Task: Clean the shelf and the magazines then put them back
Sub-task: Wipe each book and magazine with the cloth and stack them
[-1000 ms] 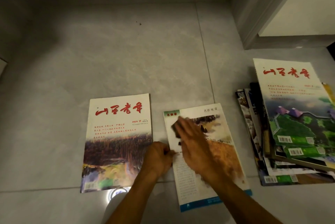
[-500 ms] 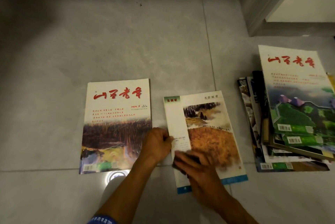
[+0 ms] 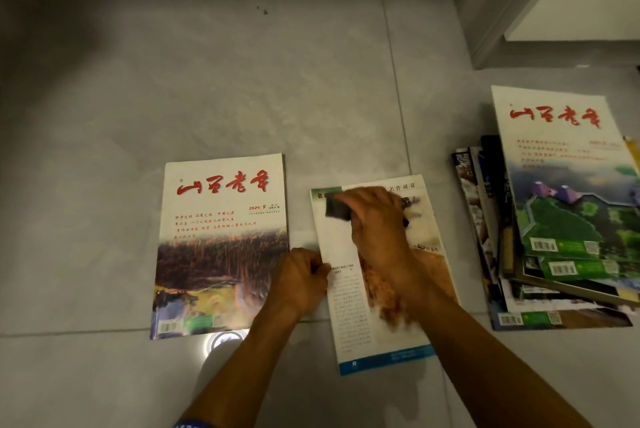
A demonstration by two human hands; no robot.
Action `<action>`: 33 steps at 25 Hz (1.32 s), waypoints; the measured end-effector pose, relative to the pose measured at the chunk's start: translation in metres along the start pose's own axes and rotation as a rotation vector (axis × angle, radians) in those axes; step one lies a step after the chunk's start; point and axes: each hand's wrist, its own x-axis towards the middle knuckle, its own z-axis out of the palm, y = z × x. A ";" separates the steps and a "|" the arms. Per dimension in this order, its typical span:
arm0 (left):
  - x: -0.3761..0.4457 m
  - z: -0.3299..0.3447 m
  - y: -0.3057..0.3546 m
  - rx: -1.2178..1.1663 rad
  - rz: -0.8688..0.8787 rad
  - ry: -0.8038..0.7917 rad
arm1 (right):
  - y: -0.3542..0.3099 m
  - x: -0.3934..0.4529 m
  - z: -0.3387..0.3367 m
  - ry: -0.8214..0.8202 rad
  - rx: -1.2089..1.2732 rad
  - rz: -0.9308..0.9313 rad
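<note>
A magazine (image 3: 349, 316) lies back cover up on the grey floor tiles, in the middle of the view. My right hand (image 3: 375, 223) holds a dark cloth (image 3: 336, 209) against its top part. My left hand (image 3: 299, 277) pinches the magazine's left edge with curled fingers. To the left lies a second magazine (image 3: 221, 247), front cover up, with red title characters. A stack of several magazines (image 3: 554, 226) sits at the right.
A grey door frame and skirting (image 3: 491, 29) stand at the upper right, beside a white surface (image 3: 588, 4). A bright light reflection (image 3: 225, 341) shows on the tile below the left magazine. Bare floor tiles (image 3: 242, 81) stretch beyond the magazines.
My right hand with the cloth has swept from the magazine's bottom edge up to its top. My left hand stays on the left edge.
</note>
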 end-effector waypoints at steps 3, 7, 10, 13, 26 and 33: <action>0.003 0.000 -0.003 0.032 0.027 0.007 | 0.008 -0.087 0.003 -0.101 0.117 -0.139; 0.005 0.004 -0.007 0.011 0.060 -0.003 | 0.030 -0.184 -0.003 -0.095 0.015 -0.388; 0.004 0.006 -0.009 0.057 0.060 0.021 | 0.023 -0.145 0.003 -0.074 0.048 -0.341; 0.004 0.009 -0.003 0.100 0.069 0.024 | 0.021 -0.034 0.010 0.015 0.142 -0.077; 0.001 0.008 -0.005 0.105 0.118 0.082 | 0.065 -0.176 -0.022 -0.042 0.072 -0.181; -0.004 0.007 0.005 0.087 0.058 0.044 | 0.101 0.007 -0.038 0.148 0.081 0.320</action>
